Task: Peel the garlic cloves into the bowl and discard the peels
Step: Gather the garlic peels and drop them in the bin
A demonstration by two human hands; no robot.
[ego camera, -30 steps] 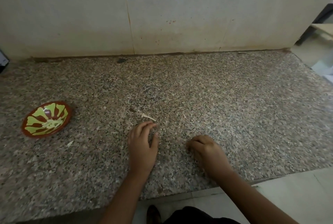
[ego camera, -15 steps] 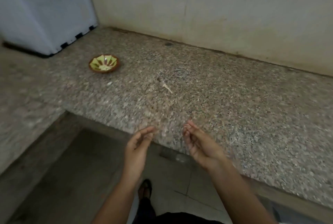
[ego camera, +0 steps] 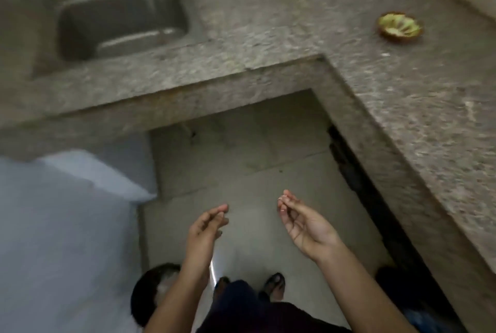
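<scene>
So, what changed: a second ago both hands were down on the counter (ego camera: 402,107) picking at scraps. Now the person has turned away from it and both hands are out over the floor (ego camera: 241,158).
Left hand: the left hand (ego camera: 205,230) has its thumb tucked against gathered fingers, like it's keeping hold of something small. Honestly can't tell if anything's in there.
Right hand: the right hand (ego camera: 306,228) is palm up with the fingers curled in toward the thumb. There's a pale speck at the tips that could be peel or just a nail, too blurry to call.
Bowl: the bowl (ego camera: 394,38) stayed put on the counter, now off to the far right and well apart from both hands.
Cloves: I'd guess the cloves are in the bowl, but the blur makes it impossible to pick them out.
Peels: none showing anywhere, so if they exist they're inside those pinched fingers.
Nearby: there's a sink (ego camera: 120,18) set in the other leg of the counter, and a dark round thing (ego camera: 153,295) on the floor by the left arm. Might be a bin, not sure.
What it means: to me the peeling looks finished and this is the trip to throw out the peels.
Watch out: peels are light and flaky, so a loose pinch could easily drop some on the way.
</scene>
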